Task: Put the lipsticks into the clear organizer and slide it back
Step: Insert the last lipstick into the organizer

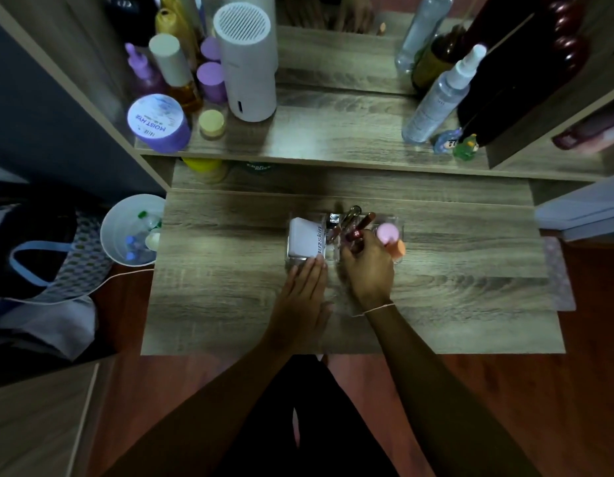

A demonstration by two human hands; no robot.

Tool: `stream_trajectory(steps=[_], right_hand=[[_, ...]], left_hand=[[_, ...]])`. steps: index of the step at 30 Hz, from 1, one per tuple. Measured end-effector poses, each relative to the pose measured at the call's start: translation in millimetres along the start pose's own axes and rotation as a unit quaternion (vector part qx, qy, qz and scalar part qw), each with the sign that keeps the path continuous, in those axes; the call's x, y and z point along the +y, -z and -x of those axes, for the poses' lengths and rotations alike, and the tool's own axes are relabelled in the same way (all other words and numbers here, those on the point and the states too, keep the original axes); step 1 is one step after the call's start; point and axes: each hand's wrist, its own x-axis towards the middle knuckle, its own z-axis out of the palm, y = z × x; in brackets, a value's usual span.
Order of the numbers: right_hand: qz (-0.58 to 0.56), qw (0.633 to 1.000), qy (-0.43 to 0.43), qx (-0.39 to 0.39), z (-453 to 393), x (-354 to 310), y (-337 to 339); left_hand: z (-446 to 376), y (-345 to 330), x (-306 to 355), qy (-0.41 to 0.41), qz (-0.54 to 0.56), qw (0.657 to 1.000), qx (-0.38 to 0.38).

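- The clear plastic organizer (345, 241) sits mid-worktop, a little toward the far side, with a white boxed product (303, 239) filling its left compartment and a pink-capped item (388, 232) at its right end.
- Several dark red and brown lipstick tubes (357, 223) stand tilted in the middle compartment, so that part of the job looks largely done.
- The right hand (369, 271) is over the middle section, fingers curled round one dark red lipstick (354, 235) and gripping it as it goes in or gets settled.
- The left hand (303, 287) lies flat and spread on the wood-grain worktop (229, 287), fingertips touching the organizer's near left corner, holding nothing, steadying by the look of it.
- What's left, I'd judge: release that tube, then slide the organizer back toward the far shelf (333, 132), where bottles and a white cylindrical appliance (248, 60) stand.
- No loose lipsticks show on the worktop, though the right hand could be hiding one.
- Motion blur smears the tubes, so I can't count them, and the organizer's walls barely show.
- An orange shape (400, 249) beside the right hand is unclear.
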Motion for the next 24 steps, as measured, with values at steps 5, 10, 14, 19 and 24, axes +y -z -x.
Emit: stream_trajectory(steps=[5, 10, 14, 19, 24], right_hand=[[0.007, 1.000, 0.000, -0.011, 1.2, 0.6, 1.4], [0.011, 1.000, 0.003, -0.013, 0.2, 0.6, 1.7], [0.009, 1.000, 0.012, -0.012, 1.1, 2.2, 1.4], [0.014, 1.000, 0.017, -0.001, 0.6, 4.2, 1.2], [0.021, 0.999, 0.034, 0.003, -1.3, 5.5, 1.6]], left_hand=[[-0.9, 3.5, 2.3, 0.002, 0.008, 1.000, -0.001], [-1.6, 5.1, 2.1, -0.001, -0.006, 1.000, -0.015], [-1.3, 2.8, 2.1, -0.003, -0.004, 1.000, -0.016], [-0.6, 3.6, 3.7, -0.001, -0.020, 1.000, -0.013], [-1.2, 4.9, 5.4, 0.001, -0.006, 1.000, -0.013]])
